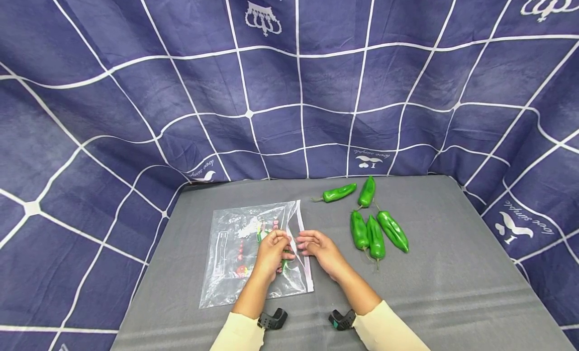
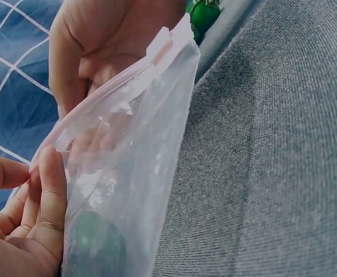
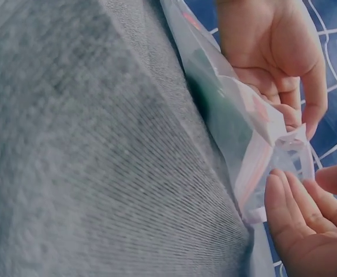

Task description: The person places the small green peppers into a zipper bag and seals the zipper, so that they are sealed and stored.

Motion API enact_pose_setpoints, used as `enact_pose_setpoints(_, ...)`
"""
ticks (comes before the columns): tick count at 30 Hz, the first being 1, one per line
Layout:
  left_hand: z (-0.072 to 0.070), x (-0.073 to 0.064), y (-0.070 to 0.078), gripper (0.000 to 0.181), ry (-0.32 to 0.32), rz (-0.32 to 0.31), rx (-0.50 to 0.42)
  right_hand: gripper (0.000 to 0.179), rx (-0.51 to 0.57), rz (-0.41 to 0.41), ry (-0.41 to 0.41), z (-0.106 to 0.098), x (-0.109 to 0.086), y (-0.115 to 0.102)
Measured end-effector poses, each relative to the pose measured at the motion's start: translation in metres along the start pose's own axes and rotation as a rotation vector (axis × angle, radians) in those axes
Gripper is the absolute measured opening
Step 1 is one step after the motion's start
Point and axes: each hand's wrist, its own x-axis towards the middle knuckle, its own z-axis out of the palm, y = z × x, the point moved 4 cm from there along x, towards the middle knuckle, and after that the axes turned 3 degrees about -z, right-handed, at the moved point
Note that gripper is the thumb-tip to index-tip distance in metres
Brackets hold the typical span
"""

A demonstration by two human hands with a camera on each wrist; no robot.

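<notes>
A clear zip bag with printed pictures lies on the grey cloth, its mouth to the right and partly spread. My left hand pinches the upper lip of the mouth between thumb and finger. Beside the opening is my right hand, its relaxed fingers touching the lip; in the right wrist view, its thumb stands apart from them. Through the film in the left wrist view, a blurred green shape shows, seemingly a pepper. The pinkish zip strip ends in a small slider.
Several green peppers lie right of the bag: a single one at the back, another beside it, and a group nearer. A blue checked curtain stands behind and around the grey-covered table.
</notes>
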Motion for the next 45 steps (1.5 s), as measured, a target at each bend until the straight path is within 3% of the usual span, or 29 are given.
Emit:
enact_pose_setpoints(14, 0.000, 0.000, 0.000, 0.013, -0.007, 0.013, -0.033, 0.039, 0.011, -0.013, 0.107, -0.013, -0.001, -0.013)
enact_pose_setpoints(25, -0.001, -0.001, 0.001, 0.014, 0.004, 0.012, -0.029, 0.041, 0.025, -0.082, 0.167, -0.027, -0.004, -0.024)
enact_pose_setpoints(31, -0.001, -0.001, 0.000, 0.014, -0.001, 0.008, -0.013, 0.039, -0.022, -0.109, 0.222, -0.034, -0.007, -0.031)
enact_pose_setpoints(45, 0.001, -0.002, 0.002, 0.017, 0.001, 0.007, -0.018, 0.042, -0.112, -0.050, 0.336, -0.055, -0.010, -0.032)
